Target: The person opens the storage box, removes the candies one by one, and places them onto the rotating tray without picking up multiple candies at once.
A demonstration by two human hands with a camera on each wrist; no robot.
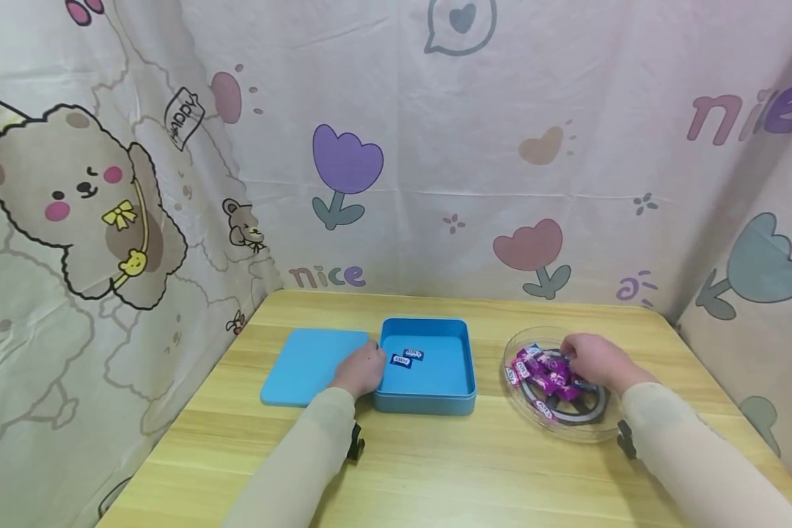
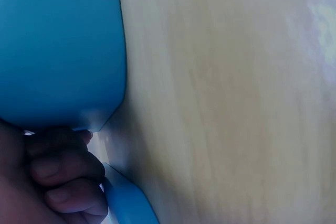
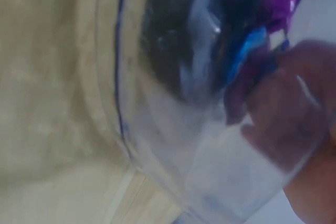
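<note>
A square blue box (image 1: 426,405) without its lid stands mid-table, with two dark blue wrapped candies (image 1: 401,361) on its floor. My left hand (image 1: 363,368) grips the box's left wall; in the left wrist view its fingers (image 2: 76,195) curl against the outside of the box. To the right, a clear round bowl (image 1: 534,429) holds a pile of purple, pink and blue wrapped candies (image 1: 546,372). My right hand (image 1: 597,359) reaches over the bowl's right side. Seen through the plastic in the right wrist view, its fingers pinch at a blue-and-purple wrapper (image 3: 247,51).
A flat blue lid (image 1: 310,367) lies on the wooden table (image 1: 429,469) left of the box, close beside my left hand. Printed cloth (image 1: 422,169) hangs behind the table and along both sides.
</note>
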